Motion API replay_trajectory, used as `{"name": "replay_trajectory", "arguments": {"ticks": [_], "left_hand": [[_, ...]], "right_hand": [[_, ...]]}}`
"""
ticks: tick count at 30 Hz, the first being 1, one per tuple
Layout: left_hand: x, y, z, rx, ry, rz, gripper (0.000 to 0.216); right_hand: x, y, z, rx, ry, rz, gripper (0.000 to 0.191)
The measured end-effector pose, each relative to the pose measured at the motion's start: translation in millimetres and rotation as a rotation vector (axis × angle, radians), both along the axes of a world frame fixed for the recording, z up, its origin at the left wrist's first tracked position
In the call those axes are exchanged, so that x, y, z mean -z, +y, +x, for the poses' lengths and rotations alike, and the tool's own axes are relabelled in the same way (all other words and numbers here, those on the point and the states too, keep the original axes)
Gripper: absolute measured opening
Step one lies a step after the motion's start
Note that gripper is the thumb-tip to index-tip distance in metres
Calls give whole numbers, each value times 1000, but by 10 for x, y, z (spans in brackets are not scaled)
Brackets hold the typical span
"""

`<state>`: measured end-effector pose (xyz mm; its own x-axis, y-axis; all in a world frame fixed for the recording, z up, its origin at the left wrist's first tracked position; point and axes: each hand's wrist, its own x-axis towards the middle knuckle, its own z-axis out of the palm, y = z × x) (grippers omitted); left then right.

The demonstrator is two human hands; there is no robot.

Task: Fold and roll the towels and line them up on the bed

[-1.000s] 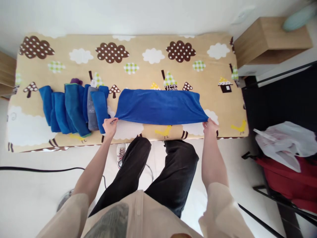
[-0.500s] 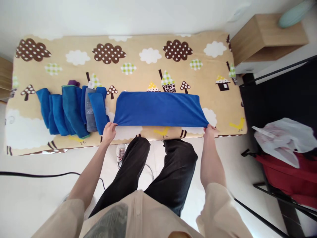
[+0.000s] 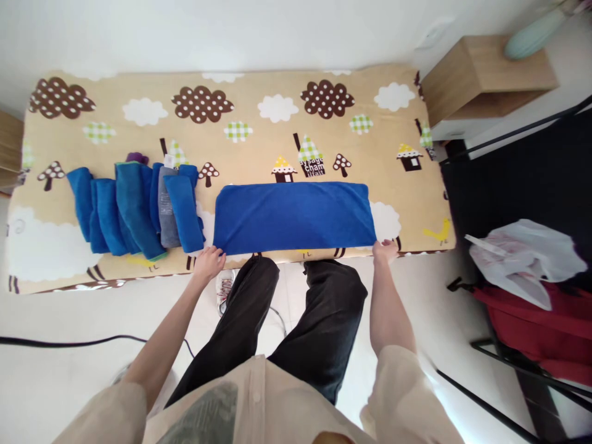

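Observation:
A long blue towel (image 3: pixel 293 216) lies flat near the front edge of a bed with a tan cartoon-print cover (image 3: pixel 277 132). My left hand (image 3: pixel 209 262) pinches the towel's near left corner. At the near right corner my right hand (image 3: pixel 385 250) grips the cloth the same way. Both hands rest at the bed's front edge. To the left, a row of folded blue towels (image 3: pixel 134 206) leans together, with one grey towel (image 3: pixel 166 206) among them.
A wooden nightstand (image 3: pixel 481 77) stands at the back right. A white plastic bag (image 3: pixel 527 259) lies on a red item (image 3: pixel 541 330) at the right. A black cable (image 3: pixel 69 340) runs across the white floor at the left. My dark-trousered legs stand against the bed.
Both hands drew the towel's near corners toward me and down. The towel went from stretched and lifted at its front edge to lying flat as a neat rectangle.

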<state>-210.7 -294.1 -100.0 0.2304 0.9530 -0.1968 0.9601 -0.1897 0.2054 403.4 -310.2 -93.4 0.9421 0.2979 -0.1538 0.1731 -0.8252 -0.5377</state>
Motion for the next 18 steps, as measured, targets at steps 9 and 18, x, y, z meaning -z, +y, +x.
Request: {"name": "replay_trajectory", "arguments": {"ticks": [9,18], "left_hand": [[105,408,864,103,-103,22,34],[631,398,1024,71,-90,187,24]], "right_hand": [[-90,533,-961,-1000,-151,-86,59],[425,622,-1242,-1369,-206,-201,62]]}}
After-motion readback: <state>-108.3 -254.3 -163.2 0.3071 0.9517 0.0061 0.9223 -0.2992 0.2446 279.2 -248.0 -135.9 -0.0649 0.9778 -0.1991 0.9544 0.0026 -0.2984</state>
